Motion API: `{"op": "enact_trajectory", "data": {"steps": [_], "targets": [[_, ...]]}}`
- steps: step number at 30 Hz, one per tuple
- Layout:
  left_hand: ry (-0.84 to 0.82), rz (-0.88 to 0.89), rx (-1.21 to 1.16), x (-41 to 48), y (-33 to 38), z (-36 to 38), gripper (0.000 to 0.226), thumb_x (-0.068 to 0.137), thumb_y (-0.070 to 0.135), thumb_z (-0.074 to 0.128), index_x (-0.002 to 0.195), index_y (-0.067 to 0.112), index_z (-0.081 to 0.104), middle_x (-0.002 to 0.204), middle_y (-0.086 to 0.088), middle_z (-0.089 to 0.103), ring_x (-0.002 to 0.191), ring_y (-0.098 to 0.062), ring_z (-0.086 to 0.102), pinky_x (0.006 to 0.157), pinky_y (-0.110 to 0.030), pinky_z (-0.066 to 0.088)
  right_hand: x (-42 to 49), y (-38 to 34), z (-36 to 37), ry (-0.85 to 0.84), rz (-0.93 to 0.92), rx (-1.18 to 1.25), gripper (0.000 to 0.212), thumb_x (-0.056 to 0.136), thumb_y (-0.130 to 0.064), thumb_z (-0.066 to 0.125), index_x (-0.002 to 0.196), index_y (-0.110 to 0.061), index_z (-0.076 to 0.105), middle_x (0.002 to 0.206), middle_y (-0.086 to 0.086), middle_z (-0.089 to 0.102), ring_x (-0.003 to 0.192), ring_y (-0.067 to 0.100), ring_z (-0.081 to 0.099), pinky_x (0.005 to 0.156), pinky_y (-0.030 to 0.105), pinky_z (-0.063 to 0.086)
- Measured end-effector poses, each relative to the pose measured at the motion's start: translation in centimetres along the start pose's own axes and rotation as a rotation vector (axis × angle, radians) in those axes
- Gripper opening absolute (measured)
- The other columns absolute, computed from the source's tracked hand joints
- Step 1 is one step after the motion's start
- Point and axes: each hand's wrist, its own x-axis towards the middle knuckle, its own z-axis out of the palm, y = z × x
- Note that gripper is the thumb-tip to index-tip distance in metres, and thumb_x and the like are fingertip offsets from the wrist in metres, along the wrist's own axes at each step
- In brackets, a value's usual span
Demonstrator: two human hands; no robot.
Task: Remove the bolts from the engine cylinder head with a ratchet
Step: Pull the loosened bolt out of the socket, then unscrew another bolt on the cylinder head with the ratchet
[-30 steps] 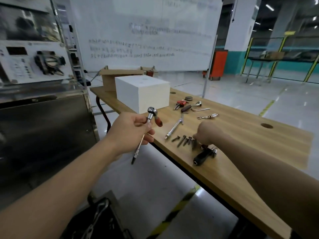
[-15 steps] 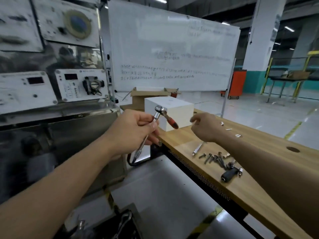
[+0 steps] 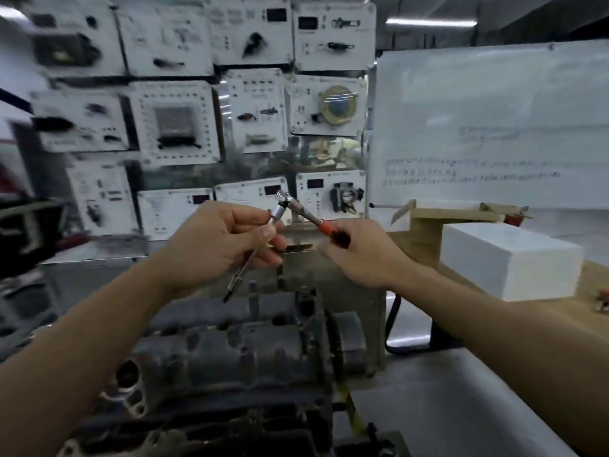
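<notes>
Ratchet (image 3: pixel 304 214) above engine (image 3: pixel 230 357): left hand (image 3: pixel 214 245) with fingers curled round its shaft, right hand (image 3: pixel 362 255) clamped on red handle; open cardboard box (image 3: pixel 425 235) behind, contents hidden

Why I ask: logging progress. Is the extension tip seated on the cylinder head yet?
No: left hand and right hand hold the ratchet up, its extension tip in air above the engine cylinder head.

Ratchet (image 3: pixel 306 215) is gleaming polished chrome, grip matt orange-black; cylinder head (image 3: pixel 230 354) is looking dull, grimy cast metal; table (image 3: pixel 590 278) is showing matt wood.
</notes>
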Motion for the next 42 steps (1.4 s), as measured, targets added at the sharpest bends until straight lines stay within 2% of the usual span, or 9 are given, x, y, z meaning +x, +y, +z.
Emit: {"op": "enact_trajectory", "data": {"steps": [4,9,13,19,24,27,30,36,42], "targets": [[0.212,0.000,0.036,-0.8,-1.6,-4.3,0.019,0.086,0.015,0.068,0.103,0.008,0.072,0.088,-0.006,0.079,0.077,-0.020,0.076,0.070,-0.024,0.061,2.4,-4.6,2.6,-0.040,-0.140,0.012,0.043,0.099,-0.045,0.055,0.073,-0.011,0.059,0.061,0.002,0.058,0.053,0.012,0.055,0.056,0.031,0.048],[0.393,-0.048,0.177,0.0,-5.0,-6.0,0.010,0.090,0.008,0.072,0.099,0.011,0.072,0.081,-0.003,0.078,0.078,-0.018,0.076,0.070,-0.029,0.063,4.8,-9.4,4.3,-0.020,-0.284,-0.161,0.039,0.101,-0.045,0.050,0.069,-0.024,0.053,0.062,-0.007,0.054,0.055,0.010,0.051,0.050,0.029,0.036],[0.337,-0.176,0.177,1.3,-6.9,-6.6,0.003,0.091,0.006,0.071,0.090,0.003,0.071,0.079,-0.021,0.074,0.069,-0.023,0.073,0.061,-0.032,0.063,6.6,-10.0,5.1,-0.009,-0.319,-0.468,0.038,0.103,-0.052,0.044,0.080,-0.025,0.060,0.071,-0.006,0.053,0.063,0.014,0.052,0.049,0.028,0.028],[0.108,-0.173,0.327,3.4,-8.1,-9.5,0.005,0.091,0.008,0.071,0.093,0.003,0.070,0.079,-0.009,0.077,0.077,-0.022,0.076,0.066,-0.027,0.062,8.3,-7.8,7.9,0.099,-0.331,-0.525,0.042,0.104,-0.055,0.036,0.075,-0.027,0.048,0.066,-0.008,0.044,0.063,0.018,0.049,0.049,0.027,0.023],[0.159,-0.200,-0.060,4.4,-10.7,-8.1,0.009,0.098,0.004,0.056,0.103,0.004,0.064,0.076,-0.009,0.070,0.073,-0.026,0.070,0.081,-0.043,0.061,9.2,-6.0,9.4,0.102,-0.290,-0.415,0.046,0.101,-0.058,0.040,0.079,-0.023,0.060,0.068,-0.005,0.058,0.063,0.019,0.058,0.058,0.031,0.048],[0.057,-0.277,-0.312,5.1,-11.4,-7.5,0.037,0.091,0.045,0.053,0.096,0.010,0.061,0.064,0.002,0.043,0.059,-0.015,0.042,0.062,-0.034,0.052,9.0,-5.0,10.6,0.142,-0.287,-0.366,0.046,0.100,-0.058,0.041,0.073,-0.024,0.056,0.064,-0.004,0.057,0.061,0.020,0.057,0.057,0.032,0.045],[0.105,-0.389,-0.312,6.6,-11.3,-7.0,0.066,0.090,0.077,0.037,0.060,0.019,0.044,0.056,0.002,0.027,0.049,-0.015,0.026,0.049,-0.029,0.030,9.1,-4.8,10.9,0.211,-0.312,-0.358,0.045,0.098,-0.058,0.044,0.075,-0.023,0.060,0.065,-0.004,0.060,0.061,0.020,0.057,0.057,0.031,0.045],[0.342,-0.378,-0.415,7.5,-12.9,-6.7,0.055,0.099,0.045,0.038,0.048,0.027,0.027,0.047,0.005,0.020,0.042,-0.014,0.016,0.039,-0.024,0.018,8.4,-4.6,11.2,0.243,-0.317,-0.130,0.026,0.091,-0.041,0.060,0.074,-0.021,0.064,0.065,-0.009,0.058,0.062,0.012,0.053,0.057,0.030,0.044],[0.454,-0.311,-0.542,6.4,-12.9,-7.6,0.051,0.098,0.043,0.037,0.052,0.026,0.026,0.048,0.005,0.019,0.046,-0.014,0.014,0.040,-0.024,0.015,7.8,-4.8,10.9,0.225,-0.443,0.166,0.013,0.092,-0.029,0.062,0.095,-0.020,0.070,0.061,-0.009,0.054,0.055,0.012,0.050,0.053,0.032,0.045]]}}
